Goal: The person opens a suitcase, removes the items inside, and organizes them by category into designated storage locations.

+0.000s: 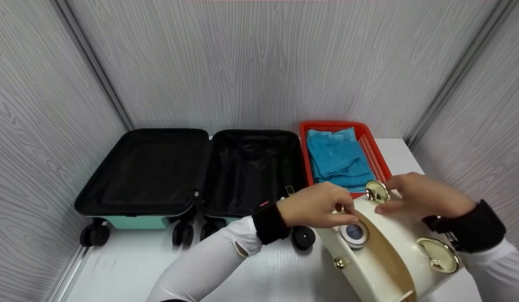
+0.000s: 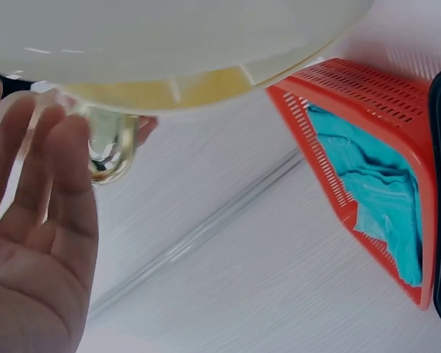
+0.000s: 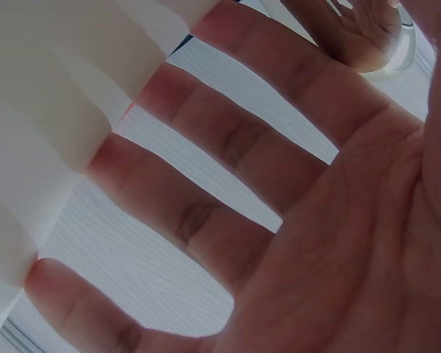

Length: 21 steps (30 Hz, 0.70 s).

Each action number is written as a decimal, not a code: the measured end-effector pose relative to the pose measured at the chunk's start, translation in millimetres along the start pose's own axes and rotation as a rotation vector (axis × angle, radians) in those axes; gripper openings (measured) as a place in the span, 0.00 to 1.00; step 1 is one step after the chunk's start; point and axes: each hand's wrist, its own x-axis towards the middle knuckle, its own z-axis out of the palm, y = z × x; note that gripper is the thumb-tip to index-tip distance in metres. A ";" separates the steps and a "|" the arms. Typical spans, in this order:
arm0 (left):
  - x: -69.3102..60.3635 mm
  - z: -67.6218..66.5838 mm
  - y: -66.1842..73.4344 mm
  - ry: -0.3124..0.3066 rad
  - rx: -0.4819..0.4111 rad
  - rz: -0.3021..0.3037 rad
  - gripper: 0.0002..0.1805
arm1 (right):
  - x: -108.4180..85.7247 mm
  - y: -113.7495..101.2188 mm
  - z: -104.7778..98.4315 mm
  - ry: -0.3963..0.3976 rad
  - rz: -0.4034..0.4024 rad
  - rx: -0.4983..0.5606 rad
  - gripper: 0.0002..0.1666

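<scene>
A cream box (image 1: 410, 247) with an open drawer (image 1: 383, 260) stands at the lower right in the head view. Gold-rimmed round fittings (image 1: 439, 255) sit on its top, and a gold knob (image 1: 339, 263) is on the drawer front. Inside the drawer lies a small round jar (image 1: 354, 234) with a dark blue label. Over the drawer, beside the jar, is my left hand (image 1: 322, 205); its fingers look loose in the left wrist view, with nothing seen in them. My right hand (image 1: 427, 197) rests against the box's far side, its straight fingertips (image 3: 106, 158) touching the cream surface.
An open suitcase (image 1: 148, 172) with black lining and mint-green shell lies to the left, its wheels (image 1: 94, 235) facing me. Behind the box is a red basket (image 1: 374, 155) holding folded blue cloth (image 1: 339, 157). Grey wood-patterned panels (image 1: 251, 63) enclose the white table (image 1: 259, 272).
</scene>
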 end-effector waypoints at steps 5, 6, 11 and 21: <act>-32.6 3.0 12.3 0.059 -0.073 0.031 0.10 | -1.0 -1.1 0.4 -0.017 0.013 0.003 0.16; -39.0 5.9 14.9 0.052 -0.067 0.031 0.10 | -1.2 -1.3 0.0 -0.021 0.015 0.006 0.16; -59.9 32.2 23.9 -0.004 0.094 -0.015 0.13 | -1.8 -0.9 -2.2 -0.022 0.020 0.009 0.17; -49.9 72.3 26.8 -0.046 0.386 -0.109 0.18 | -0.7 0.1 -1.7 -0.015 0.011 0.019 0.18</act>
